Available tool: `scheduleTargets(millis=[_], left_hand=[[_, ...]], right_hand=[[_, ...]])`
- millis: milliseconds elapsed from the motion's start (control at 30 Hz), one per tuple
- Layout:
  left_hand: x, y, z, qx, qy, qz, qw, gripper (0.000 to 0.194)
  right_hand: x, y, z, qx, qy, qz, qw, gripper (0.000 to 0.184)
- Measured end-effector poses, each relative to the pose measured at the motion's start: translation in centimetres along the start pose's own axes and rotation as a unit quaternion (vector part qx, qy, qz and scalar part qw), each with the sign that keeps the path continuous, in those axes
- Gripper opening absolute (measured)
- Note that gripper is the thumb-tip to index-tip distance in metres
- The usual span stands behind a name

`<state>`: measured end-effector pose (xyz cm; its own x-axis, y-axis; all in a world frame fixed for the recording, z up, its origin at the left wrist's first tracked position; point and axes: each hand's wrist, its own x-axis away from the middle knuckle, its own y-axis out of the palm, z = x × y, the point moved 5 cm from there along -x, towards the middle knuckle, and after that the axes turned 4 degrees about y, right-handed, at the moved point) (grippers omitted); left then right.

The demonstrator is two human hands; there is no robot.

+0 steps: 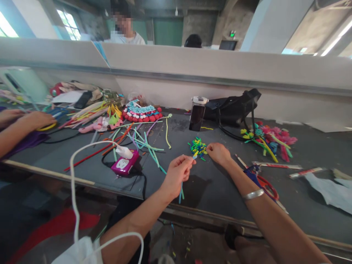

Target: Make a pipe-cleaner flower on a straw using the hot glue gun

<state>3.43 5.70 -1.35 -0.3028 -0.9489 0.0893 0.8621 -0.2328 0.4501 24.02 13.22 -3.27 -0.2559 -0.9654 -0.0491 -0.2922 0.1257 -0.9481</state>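
Note:
My left hand (178, 174) is closed in a pinch around light blue pipe cleaners (181, 194), whose ends hang below the fist. A small pale blue and yellow tip (195, 155) sticks out past its fingertips. Just beyond lies a small pile of short cut pieces (197, 146) in green, yellow and blue. My right hand (219, 153), with a silver bracelet (253, 194) on the wrist, rests at the pile's right edge. Its thumb and fingers are pressed together, and whatever they hold is too small to make out.
Left of my hands are a purple power adapter (125, 163) with a white cable and loose pipe cleaners (150, 146). A phone (197, 118) leans on a cup behind the pile. Scissors (265, 185) lie by my right forearm. A co-worker's hand (41, 120) is at far left.

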Motion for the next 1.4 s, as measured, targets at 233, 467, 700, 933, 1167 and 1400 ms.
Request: scheduleTargets(millis=[233,467,700,933,1167,1400], left_hand=[[0.0,0.1,-0.3,-0.010,-0.002,0.000,1.000,0.032],[0.0,0.3,-0.6,-0.013,-0.009,-0.014,1.000,0.032],[-0.2,0.0,-0.6,-0.012,-0.006,-0.003,1.000,0.033],[-0.2,-0.1,-0.4,-0.004,-0.002,0.002,1.000,0.032],[-0.3,0.0,-0.9,-0.014,-0.005,-0.007,1.000,0.033],[-0.5,0.0,-1.6,-0.023,-0.016,-0.008,1.000,0.033]], right_hand=[[1.5,-0.8,0.7,-0.032,-0.022,0.022,0.999,0.020],[2.0,-0.4,1.7,-0.053,-0.048,0.013,0.997,0.018],[-0.2,0.2,0.3,-0.052,-0.055,0.022,0.997,0.027],[0.6,0.0,0.7,-0.070,-0.050,0.027,0.996,0.019],[3.9,-0.6,1.2,-0.174,-0.064,0.046,0.982,0.018],[6.6,-0.8,1.8,-0.307,-0.022,0.092,0.947,0.024]])
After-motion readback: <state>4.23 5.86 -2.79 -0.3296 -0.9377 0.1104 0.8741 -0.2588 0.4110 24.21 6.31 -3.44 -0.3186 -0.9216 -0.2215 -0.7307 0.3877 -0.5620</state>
